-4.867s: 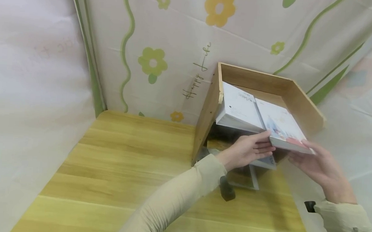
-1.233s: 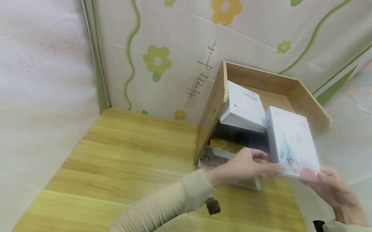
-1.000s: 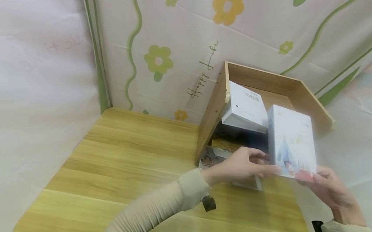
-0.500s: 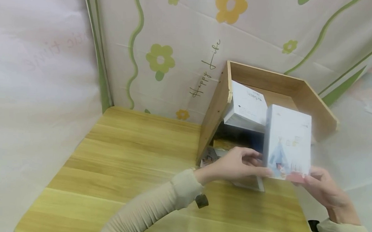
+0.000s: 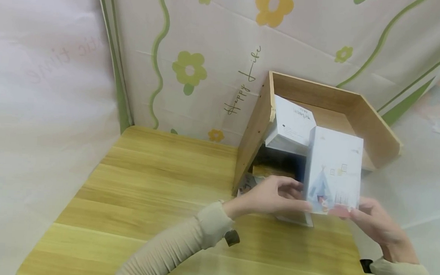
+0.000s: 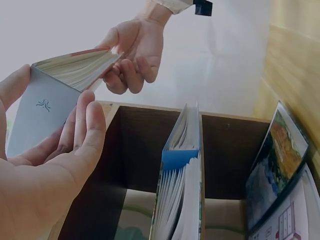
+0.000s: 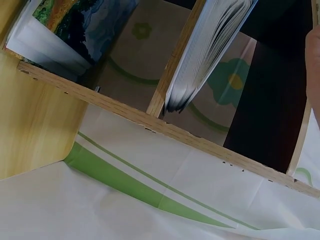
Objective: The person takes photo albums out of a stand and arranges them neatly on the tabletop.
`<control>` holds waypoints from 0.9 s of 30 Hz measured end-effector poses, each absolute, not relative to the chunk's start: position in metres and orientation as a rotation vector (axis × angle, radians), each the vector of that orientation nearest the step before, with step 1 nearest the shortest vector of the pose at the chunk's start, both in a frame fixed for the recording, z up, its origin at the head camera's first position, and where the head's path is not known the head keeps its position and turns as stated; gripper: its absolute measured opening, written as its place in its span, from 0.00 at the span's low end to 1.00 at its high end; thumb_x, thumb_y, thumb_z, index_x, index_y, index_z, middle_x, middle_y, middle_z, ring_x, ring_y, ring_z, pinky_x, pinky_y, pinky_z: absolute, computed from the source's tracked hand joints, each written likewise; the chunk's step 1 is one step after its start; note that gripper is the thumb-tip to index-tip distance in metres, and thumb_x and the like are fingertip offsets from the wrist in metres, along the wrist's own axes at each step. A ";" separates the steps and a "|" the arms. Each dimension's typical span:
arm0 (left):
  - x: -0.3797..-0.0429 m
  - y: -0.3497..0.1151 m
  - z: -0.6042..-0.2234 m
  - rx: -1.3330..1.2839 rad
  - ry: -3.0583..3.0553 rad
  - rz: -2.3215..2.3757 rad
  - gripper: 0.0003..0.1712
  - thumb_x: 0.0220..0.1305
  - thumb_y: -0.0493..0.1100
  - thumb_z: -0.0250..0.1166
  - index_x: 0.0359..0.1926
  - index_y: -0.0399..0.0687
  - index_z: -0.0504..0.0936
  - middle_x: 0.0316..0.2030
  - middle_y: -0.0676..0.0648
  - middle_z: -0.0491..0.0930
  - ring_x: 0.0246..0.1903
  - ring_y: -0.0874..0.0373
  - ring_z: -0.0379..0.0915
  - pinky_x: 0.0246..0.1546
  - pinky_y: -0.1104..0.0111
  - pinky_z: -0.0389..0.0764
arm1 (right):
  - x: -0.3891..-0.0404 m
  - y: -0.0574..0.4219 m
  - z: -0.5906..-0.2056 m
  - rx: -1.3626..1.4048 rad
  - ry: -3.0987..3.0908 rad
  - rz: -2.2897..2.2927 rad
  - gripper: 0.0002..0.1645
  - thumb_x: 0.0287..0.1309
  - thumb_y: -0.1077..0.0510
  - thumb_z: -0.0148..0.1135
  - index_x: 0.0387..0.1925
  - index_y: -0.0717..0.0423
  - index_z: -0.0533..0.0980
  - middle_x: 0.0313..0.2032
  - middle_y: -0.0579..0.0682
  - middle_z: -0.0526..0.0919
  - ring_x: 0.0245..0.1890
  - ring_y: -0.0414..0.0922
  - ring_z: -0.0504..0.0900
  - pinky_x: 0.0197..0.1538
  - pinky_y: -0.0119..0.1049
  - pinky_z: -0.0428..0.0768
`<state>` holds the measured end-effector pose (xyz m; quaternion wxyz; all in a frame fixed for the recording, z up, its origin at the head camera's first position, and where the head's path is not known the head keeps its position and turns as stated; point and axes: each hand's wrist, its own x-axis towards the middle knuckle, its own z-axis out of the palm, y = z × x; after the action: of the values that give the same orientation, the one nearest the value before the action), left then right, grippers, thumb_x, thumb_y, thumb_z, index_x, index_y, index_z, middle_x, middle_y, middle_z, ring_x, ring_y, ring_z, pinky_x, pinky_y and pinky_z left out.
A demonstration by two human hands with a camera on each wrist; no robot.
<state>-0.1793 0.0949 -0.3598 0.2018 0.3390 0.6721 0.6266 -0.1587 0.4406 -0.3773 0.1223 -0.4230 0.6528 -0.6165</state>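
A thick white book (image 5: 335, 172) with a blue teepee on its cover is tilted up in front of the wooden shelf's top. My left hand (image 5: 271, 196) pinches its lower left corner at the spine, thumb on the cover side. My right hand (image 5: 377, 222) holds the lower right corner. In the left wrist view, the pale spine with a small emblem (image 6: 44, 104) lies between left thumb and fingers, pages facing the camera. A second white book (image 5: 293, 120) lies on the shelf top, partly overlapped by the held one. Only a sliver of hand (image 7: 314, 70) shows in the right wrist view.
The wooden shelf (image 5: 250, 135) stands on a yellow wood-grain table (image 5: 145, 204). Books (image 6: 182, 175) stand in a middle compartment, and a landscape-covered book (image 6: 280, 155) leans in the lowest one. A flower-printed cloth (image 5: 210, 37) hangs behind.
The teepee book, first flat on the shelf top beside the other white book, has been lifted, tilted up and drawn forward, then shifted slightly left. Both hands moved with it.
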 end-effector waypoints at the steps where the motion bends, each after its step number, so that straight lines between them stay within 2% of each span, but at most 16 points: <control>1: -0.180 0.094 -0.361 0.946 1.873 1.751 0.33 0.60 0.50 0.72 0.63 0.45 0.75 0.43 0.61 0.82 0.44 0.69 0.78 0.47 0.75 0.77 | -0.159 0.440 -0.377 -1.233 1.917 -1.791 0.23 0.69 0.76 0.33 0.58 0.77 0.71 0.57 0.66 0.76 0.60 0.49 0.73 0.59 0.34 0.70; 10: -0.181 0.089 -0.365 0.962 1.886 1.757 0.33 0.60 0.49 0.72 0.63 0.42 0.75 0.40 0.61 0.82 0.41 0.68 0.79 0.47 0.75 0.77 | -0.161 0.439 -0.381 -1.156 2.051 -1.734 0.24 0.64 0.80 0.35 0.56 0.77 0.72 0.55 0.65 0.78 0.57 0.48 0.74 0.56 0.33 0.71; 15: -0.181 0.086 -0.366 0.979 1.896 1.757 0.34 0.59 0.50 0.73 0.62 0.41 0.74 0.40 0.60 0.82 0.40 0.68 0.79 0.46 0.75 0.78 | -0.164 0.437 -0.383 -1.174 1.990 -1.747 0.25 0.62 0.82 0.35 0.55 0.77 0.72 0.54 0.67 0.78 0.59 0.49 0.73 0.60 0.33 0.69; 27: -0.182 0.082 -0.377 0.994 1.897 1.757 0.34 0.59 0.50 0.74 0.63 0.42 0.74 0.42 0.58 0.82 0.41 0.68 0.79 0.45 0.75 0.79 | -0.163 0.430 -0.384 -1.131 1.935 -1.772 0.29 0.57 0.86 0.35 0.58 0.78 0.69 0.57 0.66 0.76 0.61 0.51 0.73 0.61 0.36 0.71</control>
<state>-0.1819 0.0817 -0.3765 0.1845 0.3526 0.6731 0.6234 -0.1629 0.4300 -0.3841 0.1420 -0.3918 0.6704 -0.6139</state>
